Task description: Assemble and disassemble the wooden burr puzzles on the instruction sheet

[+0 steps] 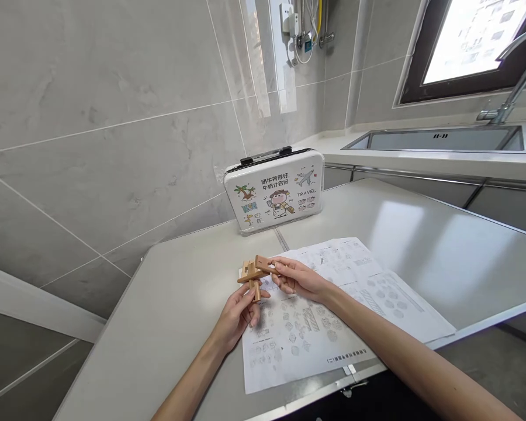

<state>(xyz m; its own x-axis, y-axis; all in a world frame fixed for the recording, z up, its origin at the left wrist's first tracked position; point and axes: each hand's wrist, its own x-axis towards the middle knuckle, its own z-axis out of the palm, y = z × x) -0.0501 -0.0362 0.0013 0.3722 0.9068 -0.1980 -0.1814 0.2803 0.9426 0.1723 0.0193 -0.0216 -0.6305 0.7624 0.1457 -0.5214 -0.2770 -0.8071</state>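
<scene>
Over the near-left part of a printed instruction sheet point(315, 356), my two hands meet around notched wooden puzzle pieces. Fingers and thumb of my left hand point(239, 310) are closed on an upright wooden puzzle piece point(255, 290). My right hand point(300, 279) pinches a flat brown wooden puzzle piece point(263, 264) with a cut-out in its edge. Lighter notched wood point(247, 269) shows just behind and left of it. The pieces overlap; I cannot tell whether they are joined or only touching.
The sheet lies on a grey folding table point(193, 269). A white cartoon-printed case point(263, 216) stands upright at the table's back against the tiled wall. To the right are a counter with a sink point(442, 139) and a tap point(519, 76). The table's front edge runs below my forearms.
</scene>
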